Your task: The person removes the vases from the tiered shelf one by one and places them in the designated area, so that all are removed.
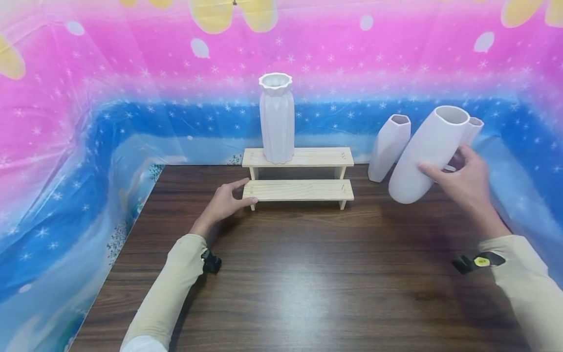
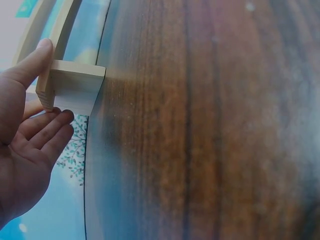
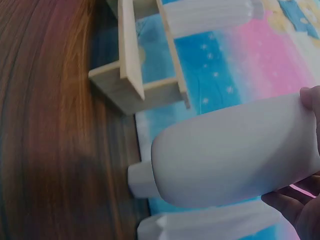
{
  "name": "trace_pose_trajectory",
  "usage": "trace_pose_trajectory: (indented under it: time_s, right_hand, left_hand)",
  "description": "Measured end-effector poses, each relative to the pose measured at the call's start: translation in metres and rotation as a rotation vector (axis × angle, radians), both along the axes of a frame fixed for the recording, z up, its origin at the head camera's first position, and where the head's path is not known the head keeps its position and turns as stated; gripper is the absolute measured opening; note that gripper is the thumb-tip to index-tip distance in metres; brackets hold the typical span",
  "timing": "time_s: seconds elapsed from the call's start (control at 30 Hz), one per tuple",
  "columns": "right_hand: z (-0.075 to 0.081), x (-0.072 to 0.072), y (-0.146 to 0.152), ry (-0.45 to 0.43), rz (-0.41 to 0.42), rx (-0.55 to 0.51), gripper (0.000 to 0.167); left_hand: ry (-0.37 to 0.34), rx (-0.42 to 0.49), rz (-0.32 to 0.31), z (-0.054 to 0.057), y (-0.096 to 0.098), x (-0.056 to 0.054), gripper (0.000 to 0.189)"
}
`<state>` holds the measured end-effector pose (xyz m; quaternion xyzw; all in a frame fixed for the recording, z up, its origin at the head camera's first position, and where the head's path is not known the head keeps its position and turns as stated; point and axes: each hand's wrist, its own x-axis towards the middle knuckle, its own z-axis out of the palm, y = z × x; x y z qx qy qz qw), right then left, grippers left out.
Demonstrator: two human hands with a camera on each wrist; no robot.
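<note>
My right hand (image 1: 468,181) grips a smooth white oval-mouthed vase (image 1: 424,156), thumb on its near side. The vase leans to the right, and its rounded bottom shows below the hand in the right wrist view. At the left end of a two-step pale wooden stand (image 1: 301,190), my left hand (image 1: 226,200) pinches the lower step. Its thumb (image 2: 37,57) lies over the board and its other fingers (image 2: 52,127) are at the board's end. A fluted white vase (image 1: 278,127) with a scalloped rim stands upright on the upper step.
A faceted white vase (image 1: 389,149) stands right of the stand. Another white vase (image 1: 474,128) is mostly hidden behind the held one. The dark wooden table (image 1: 281,274) ends at the back against a pink and blue cloth (image 1: 145,88), which also hangs at both sides.
</note>
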<state>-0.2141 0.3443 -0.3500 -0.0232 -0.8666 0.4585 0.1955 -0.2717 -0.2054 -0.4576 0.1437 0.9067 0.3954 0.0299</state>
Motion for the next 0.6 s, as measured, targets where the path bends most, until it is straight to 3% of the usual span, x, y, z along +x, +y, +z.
trace_pose_trajectory:
  time_s: [0.2, 0.37, 0.6]
  right_hand:
    - [-0.010, 0.000, 0.019, -0.006, -0.073, -0.022, 0.073]
    - [-0.018, 0.001, 0.031, -0.044, -0.157, 0.007, 0.076]
    - [-0.027, -0.002, 0.046, -0.122, -0.244, -0.055, 0.080]
  left_hand:
    - [-0.003, 0.002, 0.000, 0.002, 0.000, 0.001, 0.082]
    - [-0.009, -0.001, 0.000, 0.002, 0.001, 0.001, 0.082]
    - [-0.019, -0.002, -0.001, 0.002, 0.001, 0.001, 0.083]
